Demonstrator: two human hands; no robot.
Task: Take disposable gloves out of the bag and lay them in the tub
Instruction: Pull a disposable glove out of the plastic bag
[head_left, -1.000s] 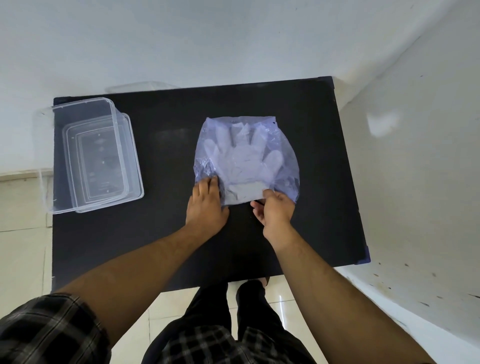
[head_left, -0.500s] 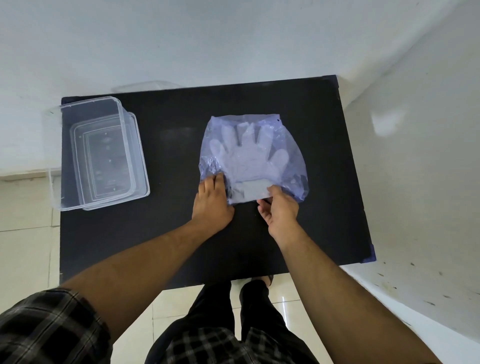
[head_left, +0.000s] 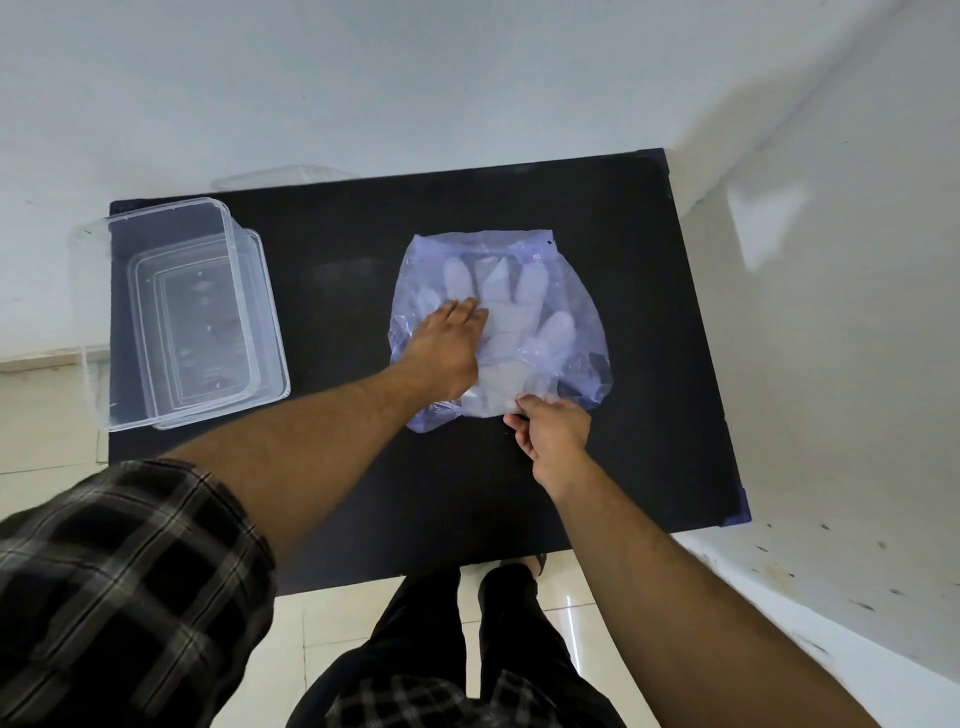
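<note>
On the dark surface (head_left: 337, 483) my left hand (head_left: 441, 348) lies flat, fingers spread, on the bag (head_left: 571, 270); my right hand (head_left: 553, 431) pinches its near edge. All gloves (head_left: 524, 312) remain bagged, and the tub (head_left: 93, 291) far left looks empty, so I judge nothing done yet.

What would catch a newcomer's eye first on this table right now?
The translucent purple plastic bag at the centre of the black table, with pale disposable gloves showing through it. The left hand lies flat on the bag while the right hand pinches its near edge. At the table's left end stands an empty clear plastic tub.
</note>
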